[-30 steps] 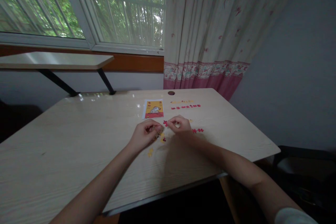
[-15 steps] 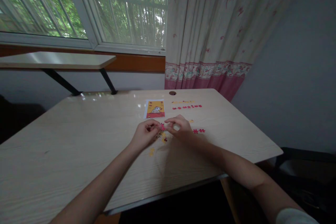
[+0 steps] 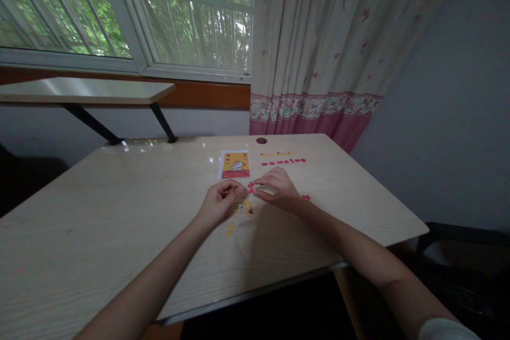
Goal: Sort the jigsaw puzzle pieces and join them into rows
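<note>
The right hand (image 3: 279, 189) pinches one small red jigsaw piece (image 3: 251, 187) on the pale wooden table (image 3: 119, 212), just beside the curled left hand (image 3: 220, 203) (grasp unclear), near one orange picture card (image 3: 235, 164).

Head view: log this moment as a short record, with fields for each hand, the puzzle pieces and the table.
left hand: fingers curled, on the table beside the red puzzle piece; what it holds is hidden
right hand: fingers stretched, tips at the red puzzle piece; grip unclear
loose pieces: yellow and dark, on the table under the hands
yellow piece: alone, nearer the person
picture card: flat, beyond the hands
red row: joined pieces right of the card
table: pale wood
</note>
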Demonstrator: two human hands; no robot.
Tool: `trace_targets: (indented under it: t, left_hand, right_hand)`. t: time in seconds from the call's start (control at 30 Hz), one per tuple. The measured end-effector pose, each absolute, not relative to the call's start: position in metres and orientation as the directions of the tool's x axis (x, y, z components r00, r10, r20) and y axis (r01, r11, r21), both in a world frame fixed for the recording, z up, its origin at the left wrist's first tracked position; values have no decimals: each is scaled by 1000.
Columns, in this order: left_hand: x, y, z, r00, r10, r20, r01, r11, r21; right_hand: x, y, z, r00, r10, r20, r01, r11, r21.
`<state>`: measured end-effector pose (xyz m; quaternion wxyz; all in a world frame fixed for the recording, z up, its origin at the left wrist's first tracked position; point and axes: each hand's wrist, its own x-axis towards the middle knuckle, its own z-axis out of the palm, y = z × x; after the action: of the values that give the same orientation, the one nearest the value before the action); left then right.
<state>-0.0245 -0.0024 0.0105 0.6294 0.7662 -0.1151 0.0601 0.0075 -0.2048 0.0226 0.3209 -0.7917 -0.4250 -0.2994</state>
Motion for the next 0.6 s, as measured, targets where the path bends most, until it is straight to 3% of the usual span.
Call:
trace_targets:
  t: [0.1, 0.23, 0.33, 0.6]
  left_hand:
    - [-25, 1, 12, 958, -64, 281, -283, -401, 871]
    - [-26, 7, 15, 896, -228, 381, -429, -668, 608]
    - [-27, 10, 15, 860, -327, 391, -495, -717, 491]
    - [-27, 13, 15, 849, -345, 401, -503, -762, 408]
  right_hand:
    - [19, -221, 31, 484, 403, 777, 843, -454, -290]
    - [32, -240, 39, 487, 337, 806, 813, -513, -277]
    - [36, -246, 39, 449, 334, 829, 817, -529, -230]
    - [33, -244, 39, 413, 347, 842, 823, -537, -183]
